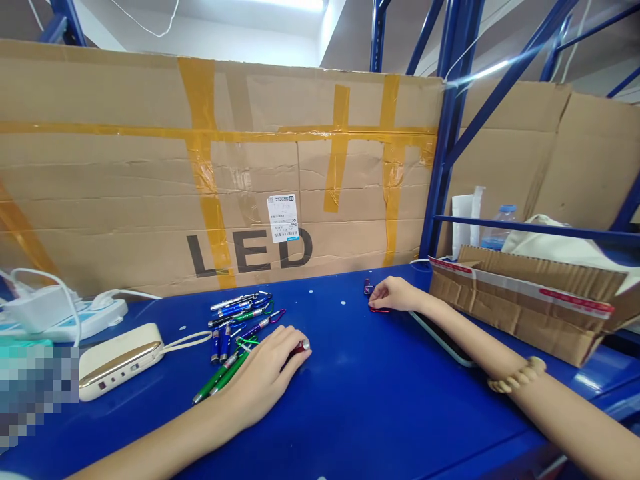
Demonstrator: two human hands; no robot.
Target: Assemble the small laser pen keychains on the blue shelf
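Loosely, left hand cups one red penlight, right hand touches one red clip.

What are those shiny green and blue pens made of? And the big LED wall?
The pens look like painted metal, since their glossy colour gleams and their tips are silver. The wall looks like brown corrugated cardboard: it is creased and patched with yellow tape.

A power bank lies near a white power strip.
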